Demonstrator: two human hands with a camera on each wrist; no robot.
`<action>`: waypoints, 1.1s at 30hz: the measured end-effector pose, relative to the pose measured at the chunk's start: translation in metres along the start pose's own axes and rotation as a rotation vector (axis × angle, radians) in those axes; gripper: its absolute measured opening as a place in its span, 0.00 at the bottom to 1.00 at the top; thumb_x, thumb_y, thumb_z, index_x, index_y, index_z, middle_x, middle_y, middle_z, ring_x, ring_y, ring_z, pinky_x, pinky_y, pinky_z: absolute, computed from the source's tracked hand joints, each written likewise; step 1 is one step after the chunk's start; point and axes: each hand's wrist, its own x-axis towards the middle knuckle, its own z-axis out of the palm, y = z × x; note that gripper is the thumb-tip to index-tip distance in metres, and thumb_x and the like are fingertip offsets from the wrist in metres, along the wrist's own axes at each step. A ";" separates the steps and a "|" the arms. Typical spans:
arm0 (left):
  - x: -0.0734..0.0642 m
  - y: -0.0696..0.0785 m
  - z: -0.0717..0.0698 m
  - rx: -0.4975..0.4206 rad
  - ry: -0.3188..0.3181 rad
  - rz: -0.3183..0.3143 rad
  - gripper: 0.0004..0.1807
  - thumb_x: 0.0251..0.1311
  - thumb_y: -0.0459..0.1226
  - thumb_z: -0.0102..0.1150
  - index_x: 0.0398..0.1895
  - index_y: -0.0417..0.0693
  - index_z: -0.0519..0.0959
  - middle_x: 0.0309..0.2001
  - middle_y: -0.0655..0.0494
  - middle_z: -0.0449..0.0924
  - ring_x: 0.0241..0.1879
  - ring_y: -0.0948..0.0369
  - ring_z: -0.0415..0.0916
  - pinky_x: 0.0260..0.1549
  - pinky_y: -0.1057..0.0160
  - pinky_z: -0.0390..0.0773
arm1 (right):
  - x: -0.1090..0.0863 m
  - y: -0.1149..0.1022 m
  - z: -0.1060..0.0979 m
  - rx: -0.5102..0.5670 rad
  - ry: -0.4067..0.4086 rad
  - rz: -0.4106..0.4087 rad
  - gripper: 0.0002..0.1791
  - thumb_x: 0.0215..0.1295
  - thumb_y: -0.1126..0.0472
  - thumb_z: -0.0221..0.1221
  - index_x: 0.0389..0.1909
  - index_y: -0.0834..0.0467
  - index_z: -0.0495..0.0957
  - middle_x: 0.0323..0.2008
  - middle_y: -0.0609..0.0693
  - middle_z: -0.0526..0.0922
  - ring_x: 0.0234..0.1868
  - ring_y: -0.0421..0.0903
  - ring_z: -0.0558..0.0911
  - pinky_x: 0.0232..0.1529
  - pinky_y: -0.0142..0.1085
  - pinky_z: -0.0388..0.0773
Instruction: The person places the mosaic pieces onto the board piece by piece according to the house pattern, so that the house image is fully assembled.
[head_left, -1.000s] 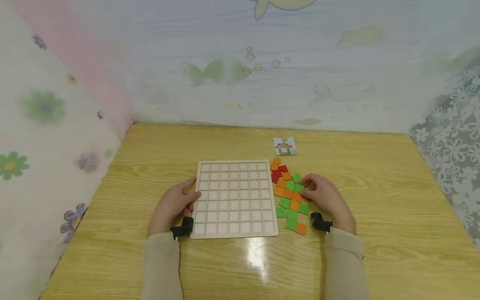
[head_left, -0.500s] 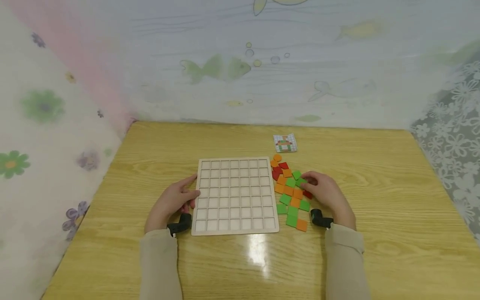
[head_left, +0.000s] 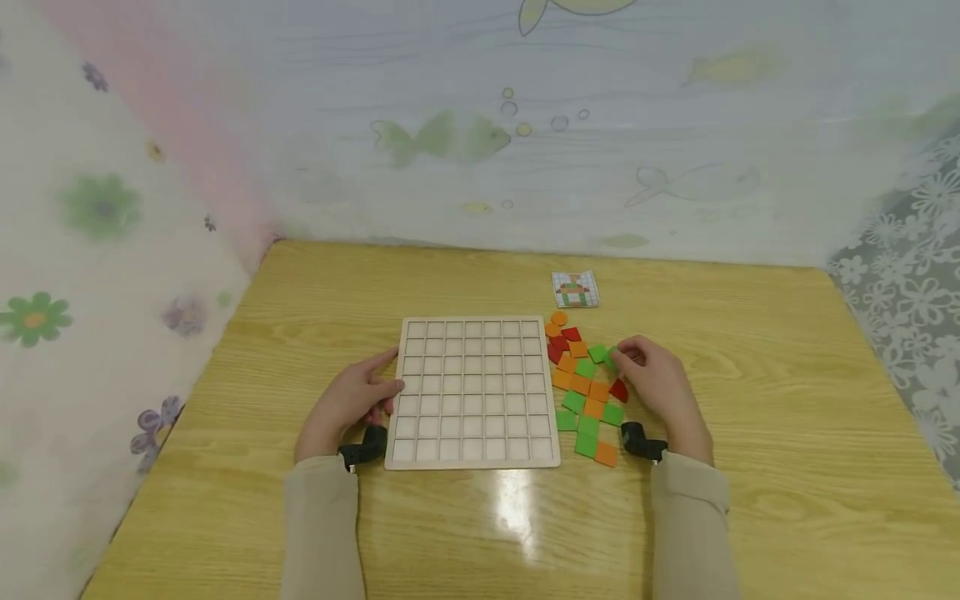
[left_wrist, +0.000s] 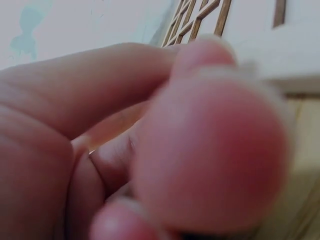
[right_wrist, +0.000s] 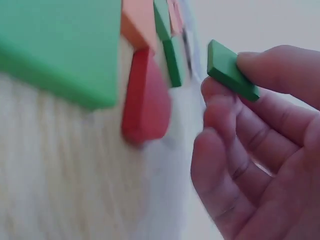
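Observation:
A light wooden board with a grid of square recesses lies on the table. My left hand holds its left edge, thumb tip over the rim; in the left wrist view the thumb hides much of the contact. To the right of the board, my right hand pinches a green square tile between thumb and fingers, lifted off the table. Close below that hand lies a red curved-edge piece. Several flat tiles, such as an orange square and a green square, lie loose between board and hand.
A small pattern card with a coloured figure on a grid lies beyond the tiles. Two orange round pieces sit near the board's far right corner. The wooden table meets a painted wall at the back.
My right hand has picked up a green square tile and moved slightly up and right with it, uncovering the red piece. My left hand stays at the board's edge.

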 end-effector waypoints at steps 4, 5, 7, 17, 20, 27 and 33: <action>0.002 0.002 0.001 -0.017 0.017 -0.012 0.33 0.58 0.44 0.55 0.66 0.64 0.55 0.20 0.46 0.75 0.12 0.57 0.70 0.14 0.60 0.72 | -0.001 -0.012 0.001 -0.008 0.015 -0.007 0.20 0.62 0.44 0.50 0.46 0.54 0.73 0.38 0.50 0.77 0.36 0.47 0.74 0.37 0.40 0.70; 0.002 0.003 0.000 -0.022 0.021 -0.017 0.33 0.58 0.44 0.55 0.66 0.64 0.56 0.20 0.46 0.75 0.12 0.57 0.70 0.14 0.60 0.72 | -0.001 -0.015 0.002 -0.015 0.016 -0.011 0.20 0.62 0.44 0.50 0.46 0.54 0.73 0.38 0.50 0.77 0.36 0.47 0.74 0.37 0.40 0.71; 0.003 0.004 0.000 -0.034 0.024 -0.023 0.33 0.58 0.44 0.55 0.66 0.65 0.56 0.20 0.46 0.75 0.12 0.57 0.70 0.14 0.60 0.72 | 0.000 -0.021 0.006 -0.015 0.014 -0.023 0.20 0.62 0.44 0.50 0.47 0.54 0.73 0.38 0.50 0.77 0.36 0.47 0.74 0.37 0.40 0.72; 0.003 0.001 0.002 -0.034 0.026 -0.024 0.32 0.58 0.43 0.55 0.66 0.62 0.57 0.19 0.47 0.75 0.11 0.58 0.69 0.14 0.61 0.72 | -0.002 -0.053 0.033 0.055 -0.047 -0.173 0.15 0.62 0.48 0.52 0.44 0.51 0.75 0.34 0.45 0.78 0.34 0.42 0.75 0.37 0.38 0.71; 0.002 0.002 0.002 -0.034 0.045 -0.024 0.31 0.59 0.43 0.54 0.66 0.63 0.57 0.19 0.47 0.75 0.11 0.58 0.69 0.14 0.61 0.72 | -0.001 -0.059 0.038 0.083 -0.058 -0.178 0.15 0.62 0.48 0.52 0.44 0.51 0.75 0.35 0.44 0.78 0.35 0.42 0.75 0.37 0.38 0.71; 0.003 0.006 0.003 -0.068 0.066 -0.057 0.30 0.58 0.44 0.55 0.64 0.66 0.59 0.19 0.46 0.75 0.12 0.57 0.70 0.15 0.61 0.73 | 0.007 -0.059 0.047 0.148 -0.036 -0.131 0.14 0.62 0.49 0.52 0.45 0.52 0.75 0.34 0.46 0.78 0.33 0.44 0.75 0.37 0.38 0.71; 0.003 0.005 0.004 0.026 0.087 -0.045 0.30 0.57 0.46 0.56 0.64 0.65 0.60 0.16 0.50 0.73 0.09 0.60 0.63 0.11 0.62 0.68 | 0.011 -0.060 0.056 0.205 -0.049 -0.121 0.15 0.62 0.49 0.52 0.45 0.52 0.75 0.34 0.46 0.78 0.29 0.44 0.77 0.35 0.38 0.71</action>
